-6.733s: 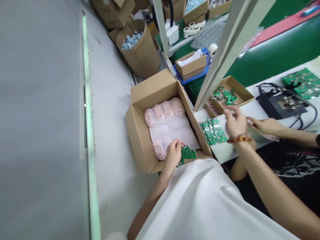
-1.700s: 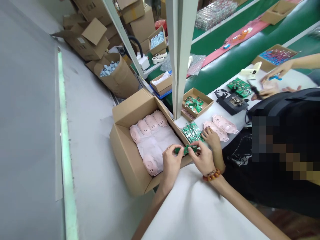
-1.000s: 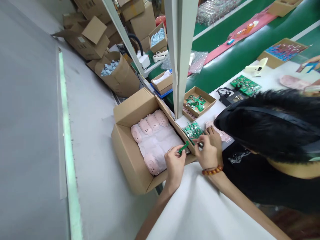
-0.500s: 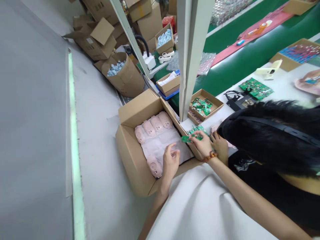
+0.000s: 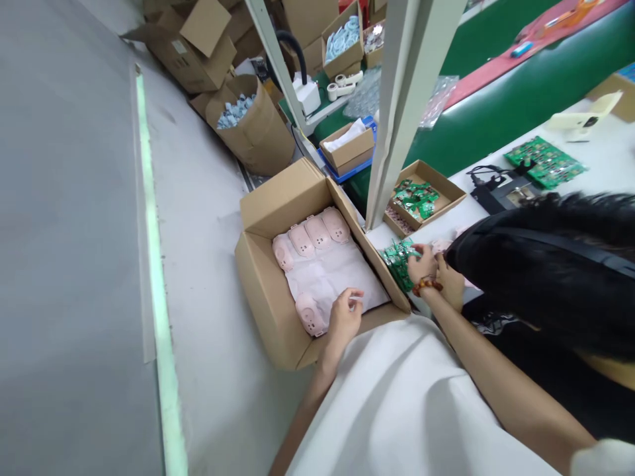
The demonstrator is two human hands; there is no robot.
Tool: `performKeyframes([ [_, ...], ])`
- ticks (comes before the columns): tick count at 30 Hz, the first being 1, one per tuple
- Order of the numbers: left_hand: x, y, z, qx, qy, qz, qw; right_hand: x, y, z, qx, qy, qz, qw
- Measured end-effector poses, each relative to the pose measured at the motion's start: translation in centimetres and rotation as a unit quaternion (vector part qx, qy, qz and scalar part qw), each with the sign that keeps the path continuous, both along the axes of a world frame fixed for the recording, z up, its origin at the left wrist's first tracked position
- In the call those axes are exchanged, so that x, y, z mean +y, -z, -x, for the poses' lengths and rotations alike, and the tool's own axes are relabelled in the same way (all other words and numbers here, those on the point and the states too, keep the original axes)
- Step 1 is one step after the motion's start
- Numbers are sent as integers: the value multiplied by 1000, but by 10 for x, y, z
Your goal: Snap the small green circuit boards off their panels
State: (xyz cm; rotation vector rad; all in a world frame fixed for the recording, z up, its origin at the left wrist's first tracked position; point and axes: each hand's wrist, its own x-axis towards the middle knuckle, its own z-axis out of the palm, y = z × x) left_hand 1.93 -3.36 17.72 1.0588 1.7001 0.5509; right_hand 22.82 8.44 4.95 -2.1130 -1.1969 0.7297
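Bending over green circuit boards (image 5: 397, 261) on a white table (image 5: 612, 145), a person's right hand (image 5: 421, 264) meets their edge (whether it grips one, the view cannot tell). To its left, the left hand (image 5: 346, 314) hangs half-curled, thumb and fingers parted, above a cardboard box (image 5: 268, 291) of pink shells (image 5: 318, 233). Beyond the right hand stand a small tray (image 5: 447, 187) and a gray post (image 5: 409, 86), a green bench (image 5: 516, 96) behind.

Blue parts (image 5: 235, 111) in carton (image 5: 265, 139), red strip (image 5: 489, 75), green belt (image 5: 476, 129)

Diffuse light, soft shadows, slight blur
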Motion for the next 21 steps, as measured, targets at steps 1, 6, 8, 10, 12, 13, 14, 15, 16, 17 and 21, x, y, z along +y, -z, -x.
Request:
performKeyframes([
  [1, 1, 1, -2, -3, 8, 0, 1000, -10, 5, -2, -4, -10, 15, 1000],
  [6, 6, 4, -6, 2, 54, 1, 999, -27, 21, -10, -21, -41, 36, 998],
  [8, 6, 4, -6, 8, 64, 4, 998, -27, 25, -12, -22, -43, 35, 998],
  [10, 5, 5, -7, 10, 67, 4, 998, -25, 29, -11, -20, -41, 41, 998],
  [12, 4, 6, -7, 14, 68, 7, 998, -22, 34, -8, -18, -38, 50, 998],
  [13, 4, 6, -7, 17, 68, 9, 998, -21, 36, -7, -17, -35, 54, 998],
  [14, 4, 7, -8, 20, 68, 12, 997, -21, 38, -6, -17, -33, 56, 998],
  [15, 4, 7, -8, 22, 69, 15, 997, -20, 39, -6, -16, -31, 58, 998],
  [16, 4, 7, -8, 23, 70, 18, 997, -20, 40, -6, -16, -29, 60, 998],
  [17, 4, 7, -8, 24, 72, 20, 997, -20, 40, -6, -14, -28, 62, 998],
  [21, 3, 7, -9, 23, 79, 26, 996, -19, 40, -10, -7, -34, 72, 997],
])
